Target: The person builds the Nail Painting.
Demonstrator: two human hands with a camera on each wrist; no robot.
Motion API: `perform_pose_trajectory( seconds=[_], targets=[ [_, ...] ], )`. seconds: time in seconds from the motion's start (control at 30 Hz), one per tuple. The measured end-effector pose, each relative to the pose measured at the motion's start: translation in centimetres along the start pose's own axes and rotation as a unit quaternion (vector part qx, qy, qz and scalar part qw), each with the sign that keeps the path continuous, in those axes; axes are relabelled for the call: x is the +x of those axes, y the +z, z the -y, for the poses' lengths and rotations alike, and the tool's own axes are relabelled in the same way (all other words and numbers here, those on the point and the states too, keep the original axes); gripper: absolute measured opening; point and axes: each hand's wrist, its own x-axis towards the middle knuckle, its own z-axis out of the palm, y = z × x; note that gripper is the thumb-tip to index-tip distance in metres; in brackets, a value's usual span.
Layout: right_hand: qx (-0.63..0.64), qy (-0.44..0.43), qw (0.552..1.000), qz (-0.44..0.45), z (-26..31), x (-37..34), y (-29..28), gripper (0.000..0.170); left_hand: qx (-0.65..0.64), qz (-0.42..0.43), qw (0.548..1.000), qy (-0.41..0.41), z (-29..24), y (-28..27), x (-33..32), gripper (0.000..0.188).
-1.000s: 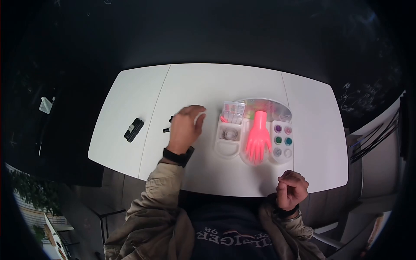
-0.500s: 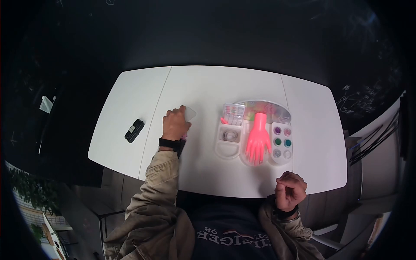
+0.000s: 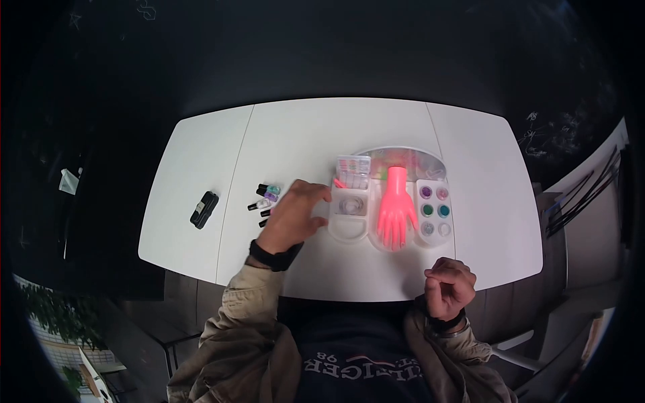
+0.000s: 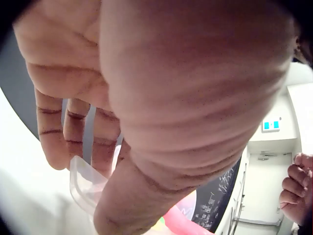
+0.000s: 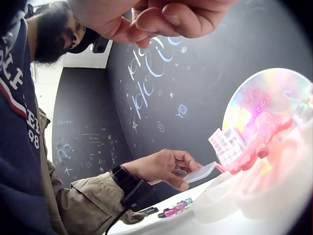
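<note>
My left hand [image 3: 292, 215] reaches to the left edge of a white nail-art tray [image 3: 348, 231]. Between its thumb and fingers it pinches a translucent plastic lid-like piece [image 5: 200, 174], whose rounded corner [image 4: 83, 183] shows in the left wrist view. A bright pink model hand [image 3: 398, 211] lies fingers toward me in the tray's middle, glowing under pink light. My right hand [image 3: 450, 285] hovers at the table's near edge, fingers loosely curled, with nothing visible in it. Just left of my left hand, small nail polish bottles [image 3: 269, 195] with black caps lie on the table, partly hidden by it.
The tray's right side holds several round pots [image 3: 428, 210] of coloured glitter. A clear divided box [image 3: 353, 171] stands at its back left, before a shiny curved back panel [image 3: 420, 161]. A black case [image 3: 203, 209] lies on the table's left part.
My left hand first went left and down over the bottles with the translucent piece, then came right to the tray's edge, uncovering several bottles. My right hand has stayed in place.
</note>
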Motion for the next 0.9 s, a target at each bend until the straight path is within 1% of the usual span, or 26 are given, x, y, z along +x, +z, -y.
perform_pose_trajectory(
  seconds=[0.03,0.17,0.3,0.47,0.57,0.77,0.9],
  targets=[
    [-0.004,-0.003,1.0,0.0,0.1,0.1,0.0,0.003,-0.015,0.006,1.0,0.023,-0.2,0.8,0.2,0.049],
    [-0.01,-0.015,1.0,0.0,0.7,0.5,-0.1,0.003,-0.015,-0.024,0.998,0.064,0.5,3.7,1.0,0.046],
    [-0.022,-0.027,0.999,-0.006,0.5,0.4,-0.4,0.003,-0.014,-0.022,0.999,0.043,1.2,5.3,0.9,0.04],
    [0.007,-0.007,1.0,0.003,0.6,0.1,-0.3,0.004,-0.013,-0.037,0.999,0.03,0.9,5.8,0.6,0.034],
    [0.003,-0.003,1.0,0.002,0.6,0.0,-0.1,0.004,0.015,-0.038,0.999,0.025,0.5,6.2,0.5,0.031],
    [-0.009,-0.011,1.0,0.001,0.7,0.2,-0.1,0.004,0.027,-0.042,0.998,0.039,0.8,5.8,0.1,0.028],
    [-0.012,-0.006,1.0,0.001,0.7,0.1,-0.3,0.004,0.025,-0.064,0.997,0.018,0.9,4.3,-0.7,0.027]
  ],
)
